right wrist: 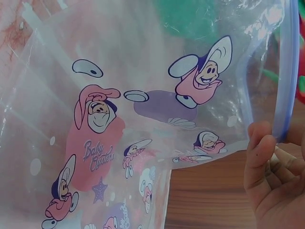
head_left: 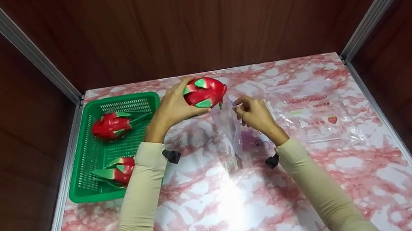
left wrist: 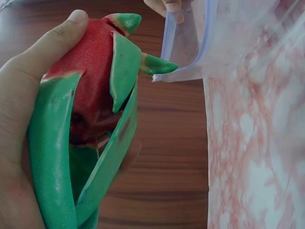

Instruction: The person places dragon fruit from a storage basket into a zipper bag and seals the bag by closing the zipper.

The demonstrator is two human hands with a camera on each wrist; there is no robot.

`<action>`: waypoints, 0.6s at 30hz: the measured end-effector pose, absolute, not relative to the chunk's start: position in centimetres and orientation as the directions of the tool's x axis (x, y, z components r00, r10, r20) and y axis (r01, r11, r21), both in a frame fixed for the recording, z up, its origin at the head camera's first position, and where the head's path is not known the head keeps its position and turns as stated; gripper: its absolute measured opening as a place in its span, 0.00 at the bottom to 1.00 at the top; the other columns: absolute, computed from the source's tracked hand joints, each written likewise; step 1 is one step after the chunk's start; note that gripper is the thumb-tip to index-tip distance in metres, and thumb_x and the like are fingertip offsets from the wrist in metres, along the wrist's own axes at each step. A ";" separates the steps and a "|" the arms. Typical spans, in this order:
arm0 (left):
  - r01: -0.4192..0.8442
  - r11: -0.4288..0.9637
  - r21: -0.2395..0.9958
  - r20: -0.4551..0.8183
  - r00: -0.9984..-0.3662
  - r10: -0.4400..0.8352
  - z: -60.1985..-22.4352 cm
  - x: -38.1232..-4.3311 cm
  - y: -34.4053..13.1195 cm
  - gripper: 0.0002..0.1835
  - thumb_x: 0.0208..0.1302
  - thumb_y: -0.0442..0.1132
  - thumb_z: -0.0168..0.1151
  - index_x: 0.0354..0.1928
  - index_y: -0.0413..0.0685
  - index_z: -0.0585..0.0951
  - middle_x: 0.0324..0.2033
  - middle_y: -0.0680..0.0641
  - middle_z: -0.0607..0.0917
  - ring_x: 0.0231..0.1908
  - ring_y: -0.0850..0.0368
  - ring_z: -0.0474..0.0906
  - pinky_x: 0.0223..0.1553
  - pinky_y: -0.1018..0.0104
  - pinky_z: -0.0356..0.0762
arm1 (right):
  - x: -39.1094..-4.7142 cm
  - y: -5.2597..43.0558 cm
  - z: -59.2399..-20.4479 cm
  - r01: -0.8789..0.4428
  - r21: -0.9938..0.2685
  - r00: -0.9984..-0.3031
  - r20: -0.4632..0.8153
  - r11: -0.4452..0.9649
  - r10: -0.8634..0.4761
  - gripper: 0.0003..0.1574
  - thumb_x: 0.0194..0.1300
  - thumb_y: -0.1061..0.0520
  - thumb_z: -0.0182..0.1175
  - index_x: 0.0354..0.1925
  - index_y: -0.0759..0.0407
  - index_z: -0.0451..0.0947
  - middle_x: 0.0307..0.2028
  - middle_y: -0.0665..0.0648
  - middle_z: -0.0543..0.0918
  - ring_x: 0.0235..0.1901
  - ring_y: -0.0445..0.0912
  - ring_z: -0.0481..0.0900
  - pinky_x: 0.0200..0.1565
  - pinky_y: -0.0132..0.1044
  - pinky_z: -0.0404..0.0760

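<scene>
My left hand (head_left: 178,104) grips a red dragon fruit (head_left: 208,91) with green leaf tips, raised above the table. In the left wrist view the thumb lies along the red skin of this dragon fruit (left wrist: 90,52), and one green tip reaches the bag's mouth. My right hand (head_left: 253,113) pinches the purple zip edge of a clear zip bag (head_left: 230,140). Seen from the right wrist, the bag (right wrist: 157,143) bears pink and purple cartoon oysters, and finger and thumb hold its rim (right wrist: 285,71). The bag's mouth gapes towards the fruit.
A green plastic basket (head_left: 75,177) stands at the left, with one dragon fruit (head_left: 110,126) at its back and another dragon fruit (head_left: 126,170) at its front, partly behind the left sleeve. Another clear printed bag (head_left: 317,114) lies flat at the right. Dark wooden panels (head_left: 198,17) enclose the table.
</scene>
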State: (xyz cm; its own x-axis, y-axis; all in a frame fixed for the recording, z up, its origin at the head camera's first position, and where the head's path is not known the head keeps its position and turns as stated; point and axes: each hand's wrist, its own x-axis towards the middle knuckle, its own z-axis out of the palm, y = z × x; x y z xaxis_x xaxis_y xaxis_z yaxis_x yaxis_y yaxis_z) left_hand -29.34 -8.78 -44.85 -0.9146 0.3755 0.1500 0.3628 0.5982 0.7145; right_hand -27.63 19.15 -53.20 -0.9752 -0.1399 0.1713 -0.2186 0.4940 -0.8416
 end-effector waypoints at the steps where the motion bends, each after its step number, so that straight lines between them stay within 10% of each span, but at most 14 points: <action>1: 0.368 0.595 0.715 0.152 -0.912 0.381 -44.9 -29.4 -8.6 0.51 0.53 0.61 0.83 0.77 0.60 0.69 0.69 0.45 0.79 0.67 0.47 0.77 0.62 0.49 0.85 | -27.6 19.2 -53.2 -0.217 -0.842 -0.975 0.170 0.493 -0.140 0.12 0.75 0.60 0.63 0.50 0.68 0.84 0.25 0.67 0.87 0.21 0.66 0.85 0.16 0.29 0.77; 18: 0.370 0.626 0.686 0.090 -0.898 0.431 -46.5 -29.5 -6.7 0.56 0.51 0.66 0.82 0.79 0.59 0.67 0.70 0.44 0.78 0.68 0.46 0.76 0.66 0.48 0.82 | -27.5 19.3 -53.1 -0.233 -0.834 -0.972 0.190 0.500 -0.137 0.11 0.75 0.60 0.62 0.49 0.66 0.85 0.27 0.73 0.86 0.17 0.60 0.84 0.15 0.29 0.76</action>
